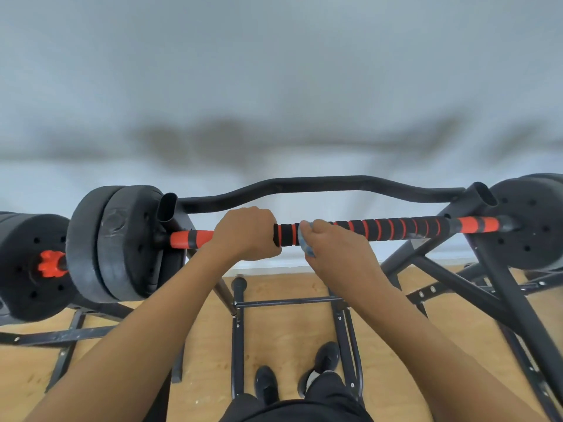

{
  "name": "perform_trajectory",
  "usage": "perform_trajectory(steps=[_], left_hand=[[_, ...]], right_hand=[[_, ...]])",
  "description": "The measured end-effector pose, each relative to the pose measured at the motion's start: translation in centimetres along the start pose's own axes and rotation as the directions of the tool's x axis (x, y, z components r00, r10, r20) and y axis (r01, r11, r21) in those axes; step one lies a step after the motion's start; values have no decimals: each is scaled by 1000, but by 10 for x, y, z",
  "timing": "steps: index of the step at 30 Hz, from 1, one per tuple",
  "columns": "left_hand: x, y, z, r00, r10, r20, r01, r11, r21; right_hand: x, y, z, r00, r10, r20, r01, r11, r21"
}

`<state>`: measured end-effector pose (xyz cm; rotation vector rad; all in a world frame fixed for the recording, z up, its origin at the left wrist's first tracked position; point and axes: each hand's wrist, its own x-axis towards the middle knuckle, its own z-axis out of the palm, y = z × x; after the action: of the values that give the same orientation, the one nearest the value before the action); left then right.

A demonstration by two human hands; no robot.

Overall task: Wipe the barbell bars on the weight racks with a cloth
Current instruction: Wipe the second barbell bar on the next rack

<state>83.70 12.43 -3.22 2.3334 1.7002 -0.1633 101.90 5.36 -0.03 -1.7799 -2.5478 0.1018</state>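
Your left hand [246,233] wrapped tight round barbell bar [396,228], your right hand [338,251] at its 3 o'clock pinching blue cloth [304,240] against the bar, bar lying across rack [304,181], weight plates [122,242] at 9 o'clock.

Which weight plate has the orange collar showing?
The far-left plate at the frame edge: an orange collar sits at its centre. The stacked plates next to it and the right-end plate show none.

One black-and-orange striped barbell bar [396,228]; on it, two bare hands [246,233] [338,248] and one blue cloth [306,242]; below it, two black shoes [266,383] [327,356].
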Motion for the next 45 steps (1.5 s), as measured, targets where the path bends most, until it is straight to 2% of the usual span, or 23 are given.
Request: perform_trajectory(steps=[2,5,8,10,12,15,18,20,21,22,24,26,28,30,32,34,37,40,42,45], left_hand=[[2,-1,-1,1000,13,23,-13,1000,-19],[2,-2,2,999,30,14,-30,999,-17],[2,-3,3,1000,13,12,-13,1000,-11],[4,-2,1,998,8,65,-6,1000,-24],[7,-2,-6,986,13,164,0,997,-80],[15,-6,-18,922,71,382,35,964,-263],[21,-12,-30,816,140,562,116,912,-394],[23,-14,-32,770,173,614,146,889,-433],[24,-14,-32,770,188,609,136,885,-446],[24,-14,-31,794,199,574,104,887,-451],[18,-13,-26,902,188,389,-35,930,-367],[4,-9,-16,986,152,73,-147,986,-74],[-13,3,3,972,165,-169,-132,973,190],[-21,13,21,945,160,-286,-86,964,253],[-18,14,22,941,138,-309,-59,966,252],[-10,13,12,968,103,-229,-56,977,205],[3,9,-4,997,36,71,-36,999,10],[16,2,-16,925,73,372,26,966,-256],[21,0,-20,898,98,429,53,944,-326],[21,0,-18,907,119,404,29,939,-342]], right_hand=[[-10,-4,-5,1000,-20,21,21,999,-41],[-21,-6,-16,997,-20,68,19,1000,23],[-3,8,-26,998,63,-20,-61,995,85],[17,17,-26,990,124,-60,-117,987,108],[32,19,-20,990,139,-16,-136,983,123],[31,8,-11,991,135,3,-134,985,110],[14,1,-5,995,99,-21,-96,990,106],[2,1,0,996,86,-16,-83,990,110],[-1,2,1,997,78,-3,-77,991,107],[-4,2,1,997,77,11,-78,992,104],[-5,2,0,997,80,21,-82,990,113],[-2,-1,-4,996,83,33,-86,991,105],[3,0,-9,993,112,32,-115,987,110],[7,1,-16,987,157,38,-160,979,129],[8,1,-15,984,177,24,-179,973,148],[1,-4,-8,985,171,21,-172,975,137],[-10,-6,9,986,167,8,-166,972,168],[-21,-11,13,986,166,-30,-160,975,153],[-29,-12,10,983,179,-31,-170,966,195],[-29,-7,3,980,182,-85,-155,954,256]])
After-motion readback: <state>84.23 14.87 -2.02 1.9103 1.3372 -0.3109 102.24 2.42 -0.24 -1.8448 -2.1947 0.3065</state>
